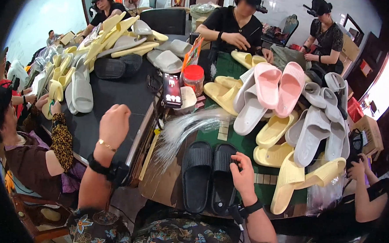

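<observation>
Directly in front of me a pair of black slippers (pixel 196 179) lies side by side, toes away from me, on the near edge of the table. My right hand (pixel 243 172) is at the right slipper's strap, its fingers bent and apart; it holds nothing that I can make out. Raised above the dark table at left is my left hand (pixel 114 121), fingers curled into a closed shape. Whatever may be inside it is hidden. Beyond the black pair, a bundle of clear thin plastic strands (pixel 189 128) fans out across the tabletop.
Pink slippers (pixel 267 85), grey slippers (pixel 313 132) and yellow slippers (pixel 288 179) are heaped at right. Another heap of yellow and grey slippers (pixel 79 87) covers the left table. A phone (pixel 173 90) stands beside a red-lidded jar (pixel 193 79). Several people work around the tables.
</observation>
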The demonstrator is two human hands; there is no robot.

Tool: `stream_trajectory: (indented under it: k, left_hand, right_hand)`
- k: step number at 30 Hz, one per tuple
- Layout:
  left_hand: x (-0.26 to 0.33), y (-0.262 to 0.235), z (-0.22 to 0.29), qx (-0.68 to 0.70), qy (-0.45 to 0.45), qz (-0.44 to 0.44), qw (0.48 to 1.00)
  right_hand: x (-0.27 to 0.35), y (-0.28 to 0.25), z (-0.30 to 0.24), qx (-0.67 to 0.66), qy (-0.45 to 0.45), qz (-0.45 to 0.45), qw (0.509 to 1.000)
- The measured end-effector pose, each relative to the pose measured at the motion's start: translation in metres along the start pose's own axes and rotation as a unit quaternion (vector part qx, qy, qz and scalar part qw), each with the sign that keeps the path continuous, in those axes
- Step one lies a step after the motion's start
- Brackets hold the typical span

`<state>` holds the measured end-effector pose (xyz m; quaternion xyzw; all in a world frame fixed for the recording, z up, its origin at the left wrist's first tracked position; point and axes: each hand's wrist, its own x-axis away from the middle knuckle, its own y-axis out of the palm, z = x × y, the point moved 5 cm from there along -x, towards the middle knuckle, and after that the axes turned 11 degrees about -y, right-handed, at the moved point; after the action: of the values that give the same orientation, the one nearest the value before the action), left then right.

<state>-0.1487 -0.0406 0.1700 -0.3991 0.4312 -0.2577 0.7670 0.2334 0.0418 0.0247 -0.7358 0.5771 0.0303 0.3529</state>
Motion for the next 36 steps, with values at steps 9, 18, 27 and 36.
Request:
stream_trajectory:
  k: [9,18,27,36]
  left_hand:
    - [0.076,-0.054,0.089,0.138,0.217,-0.018,0.966]
    - [0.154,-0.018,0.133,0.167,0.452,-0.198,0.854]
    - [0.228,0.026,0.124,0.165,0.537,-0.37,0.74]
    - [0.217,0.034,0.12,0.092,0.463,-0.28,0.836]
  right_hand:
    - [-0.016,-0.008,-0.101,-0.114,-0.069,-0.009,0.991]
    - [0.042,-0.005,-0.089,0.031,-0.223,-0.209,0.952]
    - [0.106,-0.02,-0.085,0.057,-0.163,-0.308,0.936]
    - [0.091,-0.005,-0.076,0.101,-0.159,-0.288,0.939]
